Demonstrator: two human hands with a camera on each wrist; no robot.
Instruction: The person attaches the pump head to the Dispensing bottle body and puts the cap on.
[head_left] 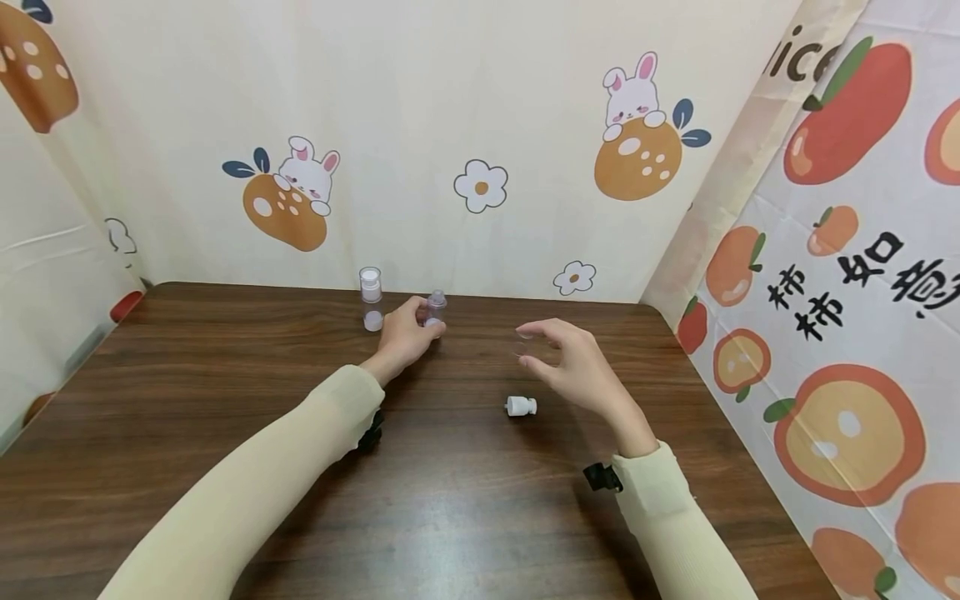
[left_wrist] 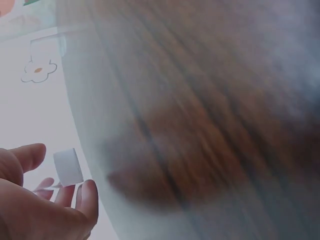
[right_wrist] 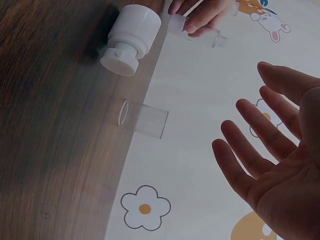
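In the head view my left hand (head_left: 405,335) is at the far side of the table. Its thumb and fingers are round a small clear bottle (head_left: 437,302) with a white base (left_wrist: 68,167). My right hand (head_left: 577,367) hovers over the table with its fingers spread and gently bent, holding nothing. Just beyond its fingertips a clear cylindrical cap (right_wrist: 145,120) stands on the table, apart from the hand. Nearer to me a white pump head (head_left: 521,406) lies on its side, below and left of the right hand.
A second clear bottle (head_left: 371,298) with white parts stands left of my left hand, near the back edge. The brown wood-grain table (head_left: 405,508) backs onto a patterned curtain (head_left: 420,100). Another printed cloth (head_left: 825,250) hangs along the right side.
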